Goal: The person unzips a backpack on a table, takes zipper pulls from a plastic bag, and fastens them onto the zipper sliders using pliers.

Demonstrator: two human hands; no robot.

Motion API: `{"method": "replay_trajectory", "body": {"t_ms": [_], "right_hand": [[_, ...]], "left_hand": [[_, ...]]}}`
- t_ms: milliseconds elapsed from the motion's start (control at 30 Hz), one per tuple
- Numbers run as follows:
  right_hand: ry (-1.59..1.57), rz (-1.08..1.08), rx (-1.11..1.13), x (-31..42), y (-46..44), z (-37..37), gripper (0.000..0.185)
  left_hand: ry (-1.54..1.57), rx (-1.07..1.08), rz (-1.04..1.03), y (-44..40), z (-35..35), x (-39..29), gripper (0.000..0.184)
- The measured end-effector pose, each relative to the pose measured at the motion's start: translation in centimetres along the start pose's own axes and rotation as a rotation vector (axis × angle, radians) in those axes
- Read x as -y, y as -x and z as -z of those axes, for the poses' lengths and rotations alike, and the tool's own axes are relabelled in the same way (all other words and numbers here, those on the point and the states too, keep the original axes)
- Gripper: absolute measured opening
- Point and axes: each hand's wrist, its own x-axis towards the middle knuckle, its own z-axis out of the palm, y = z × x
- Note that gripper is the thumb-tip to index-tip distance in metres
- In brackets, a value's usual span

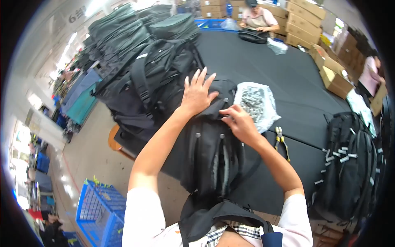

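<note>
A black backpack point(212, 152) lies on the dark table point(255, 61) in front of me, its zippers facing up. My left hand point(198, 94) rests on the top part of the backpack with its fingers spread. Close to it on the right, my right hand point(238, 123) has thumb and forefinger brought together at the backpack's edge; what is between them is too small to make out. Beside the right hand is a clear plastic bag point(256, 105) full of small metallic pieces. Yellow-handled pliers point(281, 142) lie to the right of that bag.
Black bags point(144, 78) are piled at the left. More black backpacks point(349, 160) with white tags stand at the right. A blue crate point(101, 214) is on the floor. Cardboard boxes point(304, 22) and a co-worker point(259, 18) are at the far side; another person point(370, 74) is at the right.
</note>
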Motion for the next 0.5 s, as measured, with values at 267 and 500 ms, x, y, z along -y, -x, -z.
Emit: {"method": "replay_trajectory", "body": {"t_ms": [267,500], "right_hand": [[-0.179,-0.402,-0.227,-1.2,-0.5,3.1,0.013],[0.328,-0.077,-0.276,-2.7,-3.8,1.4,0.010]], "left_hand": [[0.108,0.568,0.048,-5.2,-0.6,0.1,0.050],[0.132,0.370,0.042,-5.3,-8.8,0.8,0.047]]}}
